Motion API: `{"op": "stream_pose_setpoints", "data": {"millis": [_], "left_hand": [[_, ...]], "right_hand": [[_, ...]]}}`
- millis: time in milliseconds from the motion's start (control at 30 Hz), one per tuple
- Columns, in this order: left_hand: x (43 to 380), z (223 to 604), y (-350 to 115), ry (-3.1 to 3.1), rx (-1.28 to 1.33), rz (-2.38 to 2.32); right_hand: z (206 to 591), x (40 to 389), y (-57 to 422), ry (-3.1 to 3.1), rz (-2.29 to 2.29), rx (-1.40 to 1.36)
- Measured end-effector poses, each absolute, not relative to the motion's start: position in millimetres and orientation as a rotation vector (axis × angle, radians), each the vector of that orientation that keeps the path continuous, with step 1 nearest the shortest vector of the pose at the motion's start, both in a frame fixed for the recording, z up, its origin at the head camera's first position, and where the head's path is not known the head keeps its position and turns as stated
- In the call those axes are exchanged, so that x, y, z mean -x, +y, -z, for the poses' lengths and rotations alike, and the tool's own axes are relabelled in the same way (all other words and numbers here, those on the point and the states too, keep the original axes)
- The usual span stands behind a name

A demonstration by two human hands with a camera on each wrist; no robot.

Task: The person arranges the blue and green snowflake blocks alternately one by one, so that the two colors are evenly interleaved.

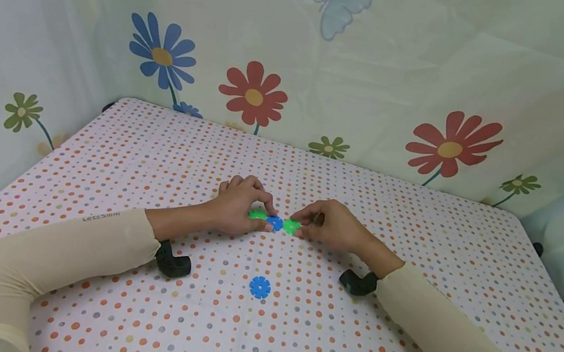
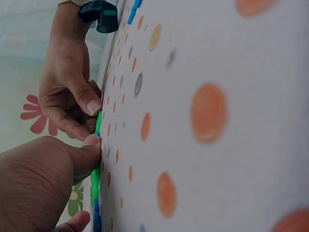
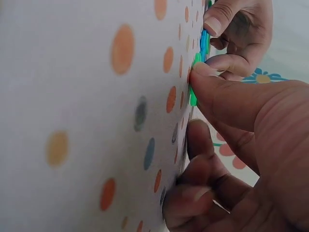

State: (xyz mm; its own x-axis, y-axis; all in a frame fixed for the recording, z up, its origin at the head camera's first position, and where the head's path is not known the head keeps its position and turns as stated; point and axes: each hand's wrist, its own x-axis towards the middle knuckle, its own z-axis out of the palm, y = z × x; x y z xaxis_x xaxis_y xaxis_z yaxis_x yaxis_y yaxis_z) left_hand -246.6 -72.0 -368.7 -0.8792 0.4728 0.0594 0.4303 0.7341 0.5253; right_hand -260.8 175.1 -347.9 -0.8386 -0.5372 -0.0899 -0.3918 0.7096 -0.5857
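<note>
Near the table's middle, my left hand (image 1: 238,209) pinches a blue notched plastic disc (image 1: 274,224) between thumb and forefinger. A green disc (image 1: 257,214) lies in line with it, partly under the same hand. Farther along that row, another blue piece (image 2: 96,212) shows in the left wrist view; the hand covers it in the head view. My right hand (image 1: 338,227) pinches a second green disc (image 1: 291,227) by its edge, right up against the held blue one. In the right wrist view this green disc (image 3: 194,94) stands low over the cloth, partly behind the thumb.
A loose blue notched disc (image 1: 260,287) lies flat nearer the body. The table wears a dotted cloth (image 1: 208,339). Black wrist devices (image 1: 173,262) hang below both sleeves. A flower-printed curtain (image 1: 378,80) rises behind the table and at its sides.
</note>
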Motion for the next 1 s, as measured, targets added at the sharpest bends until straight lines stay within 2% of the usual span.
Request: {"op": "stream_pose_setpoints", "data": {"millis": [467,1000], "left_hand": [[245.7,366.4,-70.8,2.860,-0.733,-0.787],[245.1,365.5,-69.9,2.862,-0.715,-0.770]], "right_hand": [[348.8,258.7,176.7,2.738,0.792,0.845],[348.7,256.4,176.3,2.757,0.710,0.780]]}}
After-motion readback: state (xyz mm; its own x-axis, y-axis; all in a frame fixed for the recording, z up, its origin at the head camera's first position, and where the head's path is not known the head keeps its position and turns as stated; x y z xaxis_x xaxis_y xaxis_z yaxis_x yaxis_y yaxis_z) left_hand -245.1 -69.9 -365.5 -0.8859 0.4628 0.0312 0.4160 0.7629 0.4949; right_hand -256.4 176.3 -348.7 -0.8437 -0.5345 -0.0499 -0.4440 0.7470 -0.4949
